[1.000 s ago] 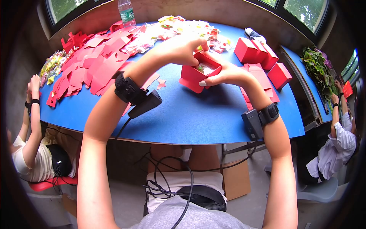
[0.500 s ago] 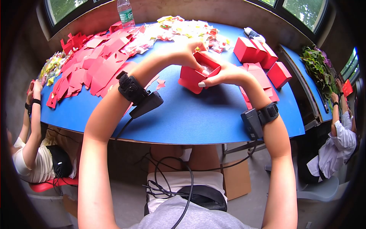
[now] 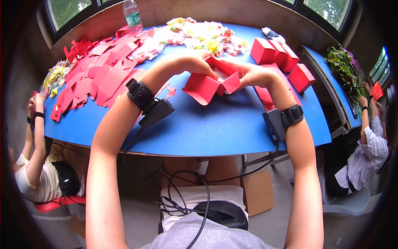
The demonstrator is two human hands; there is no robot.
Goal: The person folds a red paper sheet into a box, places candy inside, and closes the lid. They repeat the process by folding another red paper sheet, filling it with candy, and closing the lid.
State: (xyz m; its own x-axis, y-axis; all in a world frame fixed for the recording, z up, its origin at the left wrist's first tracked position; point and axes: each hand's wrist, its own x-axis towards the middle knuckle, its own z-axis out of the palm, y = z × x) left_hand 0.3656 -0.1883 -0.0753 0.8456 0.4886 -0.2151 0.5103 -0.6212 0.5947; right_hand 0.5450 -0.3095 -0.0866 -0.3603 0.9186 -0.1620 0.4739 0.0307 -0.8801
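Between my two hands is a small red box point(image 3: 230, 83), tilted, with its lid flap hanging open toward me on the left. Something clear and pale lies inside it. My left hand point(image 3: 198, 62) grips the box's far left side, its fingertips partly hidden behind the wall. My right hand point(image 3: 253, 74) holds the right side, thumb and fingers curled round the edge. Just beyond the hands spreads a heap of small wrapped packets point(image 3: 199, 35). Flat red cardboard pieces point(image 3: 275, 97) lie under and beside my right wrist.
Red cardboard pieces point(image 3: 110, 74) pile up on the left of the blue table point(image 3: 199, 133). Closed red boxes point(image 3: 301, 78) stand at the right. A water bottle point(image 3: 133, 17) is at the back. Co-workers sit at both sides; leafy stems point(image 3: 346, 74) lie on another table.
The box has turned and its lid flap now hangs further left and lower. My right thumb has drawn back from the front of the box, and my left fingers have moved out of its opening.
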